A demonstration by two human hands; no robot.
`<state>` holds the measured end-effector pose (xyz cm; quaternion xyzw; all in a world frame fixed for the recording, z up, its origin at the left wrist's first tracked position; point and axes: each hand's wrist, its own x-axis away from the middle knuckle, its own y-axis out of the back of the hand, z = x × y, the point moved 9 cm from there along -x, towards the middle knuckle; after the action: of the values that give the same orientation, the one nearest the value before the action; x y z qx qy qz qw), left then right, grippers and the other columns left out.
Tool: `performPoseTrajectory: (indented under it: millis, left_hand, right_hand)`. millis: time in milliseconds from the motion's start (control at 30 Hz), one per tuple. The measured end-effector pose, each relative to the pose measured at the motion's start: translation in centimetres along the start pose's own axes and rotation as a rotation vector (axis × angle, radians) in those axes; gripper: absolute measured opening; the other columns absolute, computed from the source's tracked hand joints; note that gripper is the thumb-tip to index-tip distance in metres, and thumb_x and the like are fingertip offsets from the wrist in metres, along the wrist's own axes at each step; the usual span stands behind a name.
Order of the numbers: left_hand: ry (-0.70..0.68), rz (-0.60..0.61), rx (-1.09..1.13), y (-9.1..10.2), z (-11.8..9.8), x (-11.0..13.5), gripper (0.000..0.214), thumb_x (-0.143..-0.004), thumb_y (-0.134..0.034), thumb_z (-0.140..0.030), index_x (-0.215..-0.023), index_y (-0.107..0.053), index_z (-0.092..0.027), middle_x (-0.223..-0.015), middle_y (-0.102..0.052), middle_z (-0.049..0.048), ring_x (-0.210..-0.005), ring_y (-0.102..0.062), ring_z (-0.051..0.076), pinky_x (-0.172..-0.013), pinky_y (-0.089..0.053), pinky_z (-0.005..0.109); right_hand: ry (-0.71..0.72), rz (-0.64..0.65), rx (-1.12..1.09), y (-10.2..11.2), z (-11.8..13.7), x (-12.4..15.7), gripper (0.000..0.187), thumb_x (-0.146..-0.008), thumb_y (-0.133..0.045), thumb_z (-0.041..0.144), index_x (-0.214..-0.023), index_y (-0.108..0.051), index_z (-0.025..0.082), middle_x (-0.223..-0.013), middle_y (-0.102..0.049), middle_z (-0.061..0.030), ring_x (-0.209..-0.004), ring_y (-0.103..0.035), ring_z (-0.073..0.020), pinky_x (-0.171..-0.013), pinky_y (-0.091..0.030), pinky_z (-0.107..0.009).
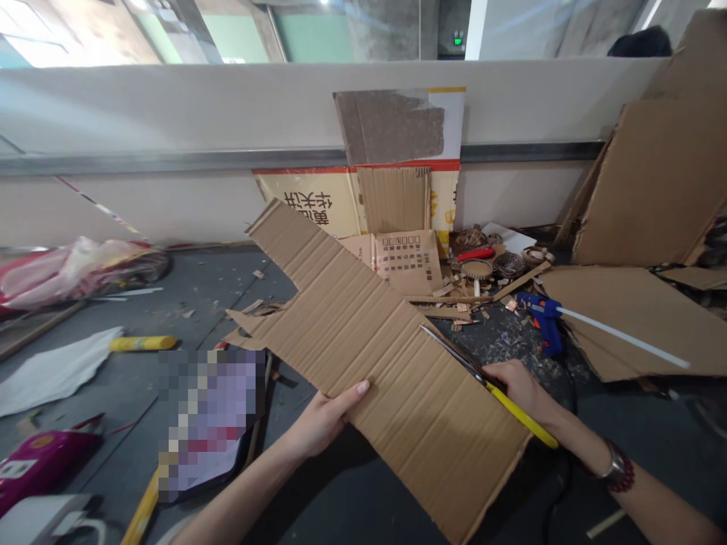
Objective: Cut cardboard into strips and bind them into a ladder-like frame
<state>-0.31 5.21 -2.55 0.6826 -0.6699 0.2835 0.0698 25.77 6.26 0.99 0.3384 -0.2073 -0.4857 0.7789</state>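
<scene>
A long strip of corrugated cardboard (363, 333) runs diagonally from upper left to lower right over the dark table. My left hand (323, 420) grips its near edge, thumb on top, fingers under it. My right hand (525, 393) is closed round the yellow handles of a pair of scissors (482, 375). The blades lie against the cardboard's right edge, pointing up and left.
A blue glue gun (545, 318) with a white stick lies right of the scissors. Cardboard sheets (653, 189) lean at the right. Scraps and small woven rings (491, 265) litter the back. A blurred-out tablet (207, 420), a yellow tube (141, 343) and a plastic bag (73, 269) sit left.
</scene>
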Motion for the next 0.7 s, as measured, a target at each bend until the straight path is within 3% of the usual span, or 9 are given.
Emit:
performPoseTrajectory:
  millis: [200,400,700]
  left_hand:
    - [0.004,0.062,-0.087,-0.4,0.4,0.0,0.047,-0.054,-0.078,-0.037,-0.093,-0.066,-0.014,-0.099,-0.068,0.0114,-0.092,-0.063,0.029,-0.074,-0.053,0.036]
    - [-0.074,0.145,-0.266,-1.1,1.1,0.2,0.038,-0.065,-0.071,-0.039,-0.093,-0.066,-0.014,-0.092,-0.069,0.01,-0.08,-0.064,0.026,-0.06,-0.054,0.032]
    - [0.06,0.186,-0.16,-2.3,1.7,1.0,0.054,-0.058,-0.076,-0.041,-0.1,-0.061,-0.012,-0.087,-0.068,0.0094,-0.066,-0.064,0.022,-0.045,-0.051,0.026]
  right_hand:
    - [-0.06,0.009,-0.057,0.5,0.2,0.1,0.024,-0.07,-0.055,0.035,-0.059,-0.061,0.014,-0.059,-0.062,0.0033,-0.06,-0.054,-0.0161,-0.053,-0.036,-0.021]
    - [-0.095,0.017,-0.015,1.1,0.9,0.6,0.019,-0.069,-0.056,0.031,-0.063,-0.064,0.016,-0.062,-0.066,0.0,-0.064,-0.058,-0.0194,-0.059,-0.04,-0.023]
    - [-0.084,0.019,0.1,1.0,0.6,0.6,0.022,-0.073,-0.052,0.035,-0.065,-0.063,0.018,-0.07,-0.069,-0.004,-0.067,-0.06,-0.0199,-0.059,-0.038,-0.023]
